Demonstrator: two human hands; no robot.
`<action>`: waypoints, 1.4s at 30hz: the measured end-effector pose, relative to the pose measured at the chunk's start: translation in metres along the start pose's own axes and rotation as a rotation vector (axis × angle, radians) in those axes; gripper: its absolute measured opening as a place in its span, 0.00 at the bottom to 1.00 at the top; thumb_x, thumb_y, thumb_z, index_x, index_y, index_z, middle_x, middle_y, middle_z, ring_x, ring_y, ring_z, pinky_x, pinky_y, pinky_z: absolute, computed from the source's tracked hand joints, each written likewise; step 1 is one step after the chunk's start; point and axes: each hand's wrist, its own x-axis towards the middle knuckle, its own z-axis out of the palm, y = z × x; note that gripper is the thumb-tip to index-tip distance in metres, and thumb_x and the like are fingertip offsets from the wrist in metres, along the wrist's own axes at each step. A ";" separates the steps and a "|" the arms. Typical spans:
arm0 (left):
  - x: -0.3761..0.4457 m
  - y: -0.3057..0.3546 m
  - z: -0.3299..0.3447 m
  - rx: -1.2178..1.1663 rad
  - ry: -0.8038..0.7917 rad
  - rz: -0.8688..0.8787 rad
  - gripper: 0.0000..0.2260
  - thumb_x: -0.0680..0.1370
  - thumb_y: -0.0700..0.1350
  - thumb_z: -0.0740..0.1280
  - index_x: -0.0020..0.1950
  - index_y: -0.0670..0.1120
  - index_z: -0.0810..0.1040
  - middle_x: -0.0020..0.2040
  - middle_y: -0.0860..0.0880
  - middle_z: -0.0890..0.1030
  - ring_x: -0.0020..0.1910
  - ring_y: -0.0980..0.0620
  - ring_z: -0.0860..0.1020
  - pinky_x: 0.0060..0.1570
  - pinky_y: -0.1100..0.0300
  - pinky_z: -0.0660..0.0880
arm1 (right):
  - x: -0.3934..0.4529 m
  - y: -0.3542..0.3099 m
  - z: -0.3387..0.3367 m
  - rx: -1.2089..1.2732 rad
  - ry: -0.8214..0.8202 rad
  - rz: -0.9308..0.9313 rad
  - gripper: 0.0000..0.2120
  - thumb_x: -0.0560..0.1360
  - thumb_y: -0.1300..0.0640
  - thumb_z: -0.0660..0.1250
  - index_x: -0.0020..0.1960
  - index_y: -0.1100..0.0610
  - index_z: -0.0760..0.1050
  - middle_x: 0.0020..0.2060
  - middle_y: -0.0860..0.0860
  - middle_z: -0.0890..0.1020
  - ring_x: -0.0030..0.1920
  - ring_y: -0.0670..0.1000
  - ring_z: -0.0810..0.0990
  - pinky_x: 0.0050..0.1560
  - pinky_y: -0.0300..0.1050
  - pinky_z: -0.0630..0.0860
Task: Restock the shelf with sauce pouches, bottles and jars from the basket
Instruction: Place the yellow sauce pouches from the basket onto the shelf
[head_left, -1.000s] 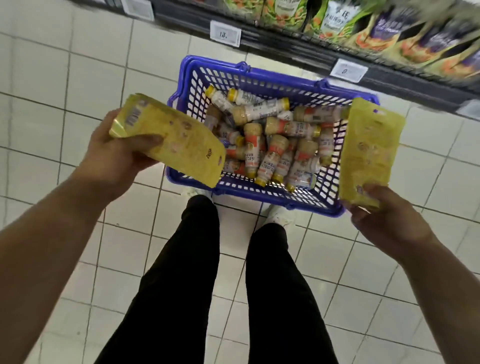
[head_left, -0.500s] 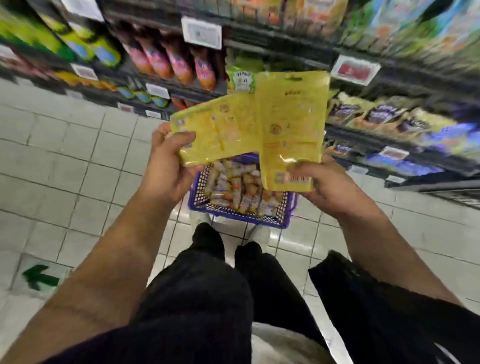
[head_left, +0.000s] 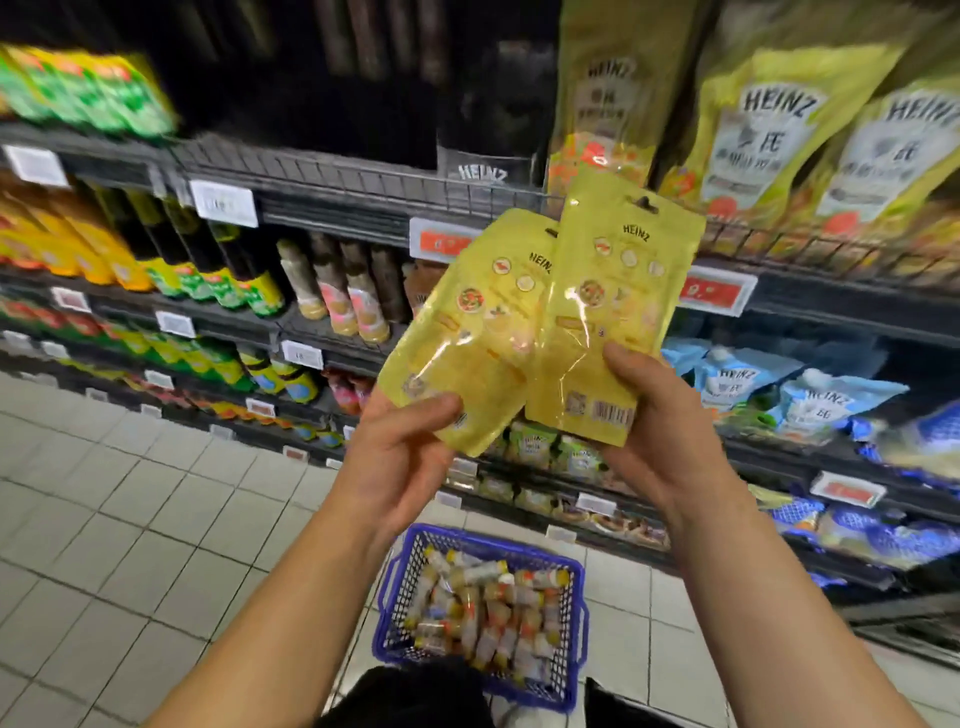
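I hold two yellow Heinz sauce pouches upright in front of the shelves, their back sides toward me. My left hand pinches the bottom of the left pouch, which leans to the right. My right hand grips the lower edge of the right pouch, which overlaps the left one. Below on the floor stands the blue basket, filled with several small yellow-capped bottles.
Dark shelves run across the view. Yellow Heinz pouches hang at the upper right. Bottles fill the middle left shelf, blue pouches the right. White price tags line the edges. Tiled floor lies left.
I have lifted both pouches higher, up to the shelf with the yellow Heinz pouches. My view rose from the basket to the shelves, and the pouches now stand upright side by side.
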 end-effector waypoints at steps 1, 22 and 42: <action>0.003 0.007 0.003 0.083 -0.008 0.014 0.28 0.68 0.30 0.69 0.68 0.43 0.75 0.62 0.36 0.80 0.62 0.34 0.78 0.62 0.35 0.75 | 0.002 -0.008 0.007 -0.006 -0.018 -0.020 0.29 0.70 0.54 0.70 0.71 0.59 0.73 0.55 0.58 0.85 0.53 0.59 0.85 0.46 0.55 0.82; 0.120 0.135 -0.002 0.603 -0.540 -0.163 0.20 0.71 0.39 0.77 0.62 0.49 0.80 0.53 0.42 0.86 0.37 0.56 0.85 0.29 0.69 0.76 | 0.058 -0.045 0.177 -0.177 0.099 -0.335 0.16 0.67 0.56 0.76 0.55 0.51 0.84 0.52 0.58 0.86 0.50 0.58 0.87 0.42 0.52 0.83; 0.156 0.156 0.020 0.329 -0.423 -0.142 0.16 0.81 0.48 0.66 0.69 0.47 0.78 0.62 0.43 0.83 0.62 0.43 0.82 0.58 0.48 0.79 | 0.094 -0.053 0.205 -1.335 0.568 -0.534 0.27 0.74 0.32 0.52 0.71 0.39 0.61 0.59 0.50 0.69 0.56 0.49 0.68 0.57 0.43 0.71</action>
